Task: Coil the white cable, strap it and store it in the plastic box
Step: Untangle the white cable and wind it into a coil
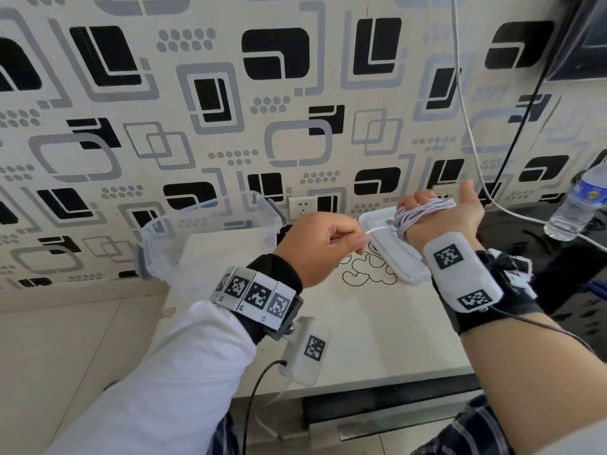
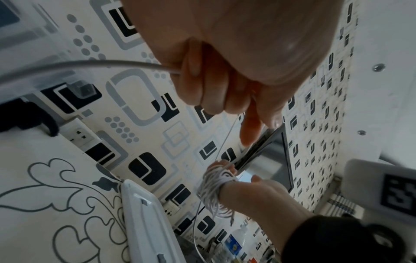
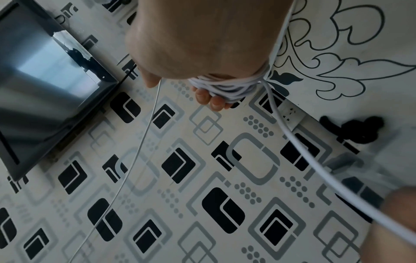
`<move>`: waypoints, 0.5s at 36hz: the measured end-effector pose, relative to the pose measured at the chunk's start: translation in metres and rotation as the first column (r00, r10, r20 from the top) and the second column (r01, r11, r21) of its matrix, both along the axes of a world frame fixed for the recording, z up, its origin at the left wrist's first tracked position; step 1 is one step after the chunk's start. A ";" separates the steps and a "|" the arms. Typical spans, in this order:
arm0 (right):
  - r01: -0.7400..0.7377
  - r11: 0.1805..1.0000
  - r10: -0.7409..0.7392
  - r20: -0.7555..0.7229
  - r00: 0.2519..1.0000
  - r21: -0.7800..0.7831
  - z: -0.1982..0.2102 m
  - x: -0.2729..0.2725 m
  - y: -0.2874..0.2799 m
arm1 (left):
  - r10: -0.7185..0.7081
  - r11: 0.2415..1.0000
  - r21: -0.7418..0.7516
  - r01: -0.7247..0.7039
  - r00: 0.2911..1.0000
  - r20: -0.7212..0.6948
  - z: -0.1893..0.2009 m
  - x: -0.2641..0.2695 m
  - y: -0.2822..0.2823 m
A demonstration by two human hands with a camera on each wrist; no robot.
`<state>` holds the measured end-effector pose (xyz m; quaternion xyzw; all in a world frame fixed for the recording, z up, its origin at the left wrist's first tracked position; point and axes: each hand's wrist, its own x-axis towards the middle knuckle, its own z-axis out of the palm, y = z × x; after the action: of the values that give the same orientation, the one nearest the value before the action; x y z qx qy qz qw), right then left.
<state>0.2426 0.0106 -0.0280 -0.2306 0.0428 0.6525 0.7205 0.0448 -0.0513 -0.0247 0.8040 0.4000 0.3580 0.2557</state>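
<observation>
Plastic box (image 1: 210, 238) stands at the worktop's (image 1: 377, 339) rear left corner against the wall; its lid (image 1: 391, 247) lies to the right. Wall socket (image 1: 302, 206) sits behind, between them. A bottle (image 1: 581, 205) stands far right, under the monitor (image 1: 581, 37).

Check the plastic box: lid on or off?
Off. The plastic box stands open-topped on the table, and its white lid lies flat beside it, under the right hand.

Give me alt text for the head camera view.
White cable is wound around the right hand, while the left hand pinches its loose end. Behind them on the table: a clear plastic box and its lid.
</observation>
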 end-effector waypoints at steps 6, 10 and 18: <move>-0.033 0.999 0.033 0.039 0.999 0.007 0.001 -0.005 0.003 | -0.074 0.997 -0.004 0.074 0.995 -0.071 -0.003 0.009 -0.009; -0.108 0.994 0.110 0.175 0.978 -0.022 0.002 -0.014 0.004 | -0.103 0.995 0.000 0.103 0.992 -0.078 -0.003 0.009 -0.011; -0.451 0.890 0.407 0.559 0.722 -0.065 -0.010 -0.042 0.002 | -0.056 0.998 0.039 0.053 0.994 0.096 0.007 -0.007 -0.006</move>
<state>0.2003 0.0123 -0.0378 -0.3873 -0.2489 0.7059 0.5383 0.0380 -0.0572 -0.0179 0.8009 0.3584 0.3967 0.2698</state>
